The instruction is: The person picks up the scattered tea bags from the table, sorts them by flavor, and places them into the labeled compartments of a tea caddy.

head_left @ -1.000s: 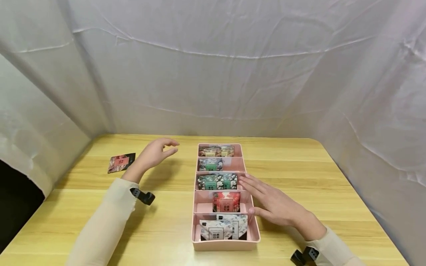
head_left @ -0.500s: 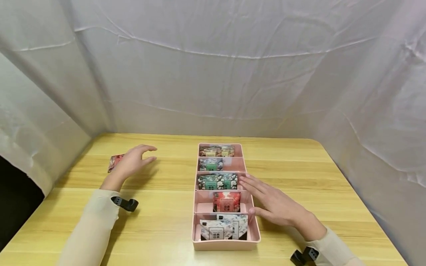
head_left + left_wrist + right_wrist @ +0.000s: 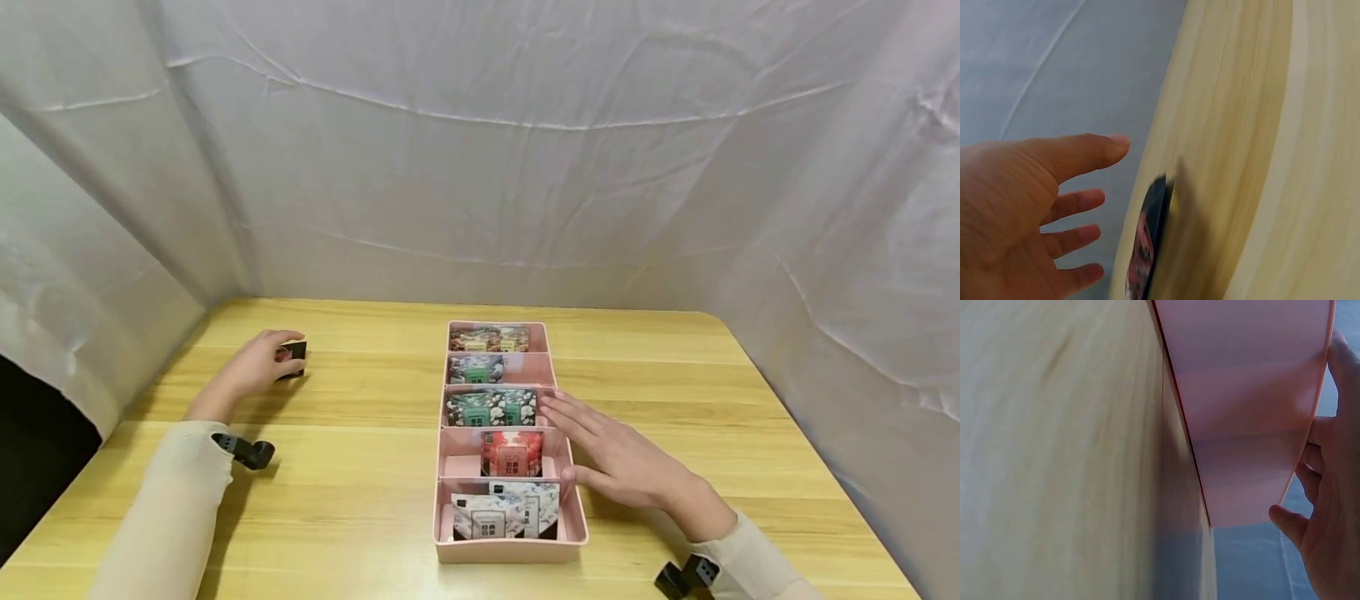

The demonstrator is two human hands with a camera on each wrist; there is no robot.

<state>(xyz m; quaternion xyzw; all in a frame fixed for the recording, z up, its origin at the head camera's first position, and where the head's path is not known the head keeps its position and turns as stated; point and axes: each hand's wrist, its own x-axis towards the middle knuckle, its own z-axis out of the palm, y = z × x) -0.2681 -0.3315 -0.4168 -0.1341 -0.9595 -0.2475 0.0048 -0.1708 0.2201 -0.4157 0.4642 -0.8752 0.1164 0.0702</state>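
Note:
At the table's left side, my left hand [image 3: 253, 363] is over a black and red tea sachet [image 3: 296, 358], partly hiding it. In the left wrist view, the sachet [image 3: 1142, 253] lies on the wood beyond the fingertips, with a gap between it and the loosely spread thumb and fingers [image 3: 1075, 203]. My right hand [image 3: 622, 460] rests against the right rim of a pink divided box [image 3: 480, 552]. Its fingers lie extended along that rim; in the right wrist view, fingertips and thumb [image 3: 1290, 524] are at the edge of the pink wall [image 3: 1241, 400].
The box's compartments hold upright sachets: yellow-labelled ones [image 3: 487, 339] at the back, then green-labelled ones [image 3: 476, 410], a red one [image 3: 512, 454] and white ones [image 3: 487, 518] in front. Pale curtains [image 3: 480, 167] hang around the wooden table [image 3: 345, 500].
My left hand has moved left, away from the box and back over the sachet, which it now partly covers. The right hand and the box have stayed put.

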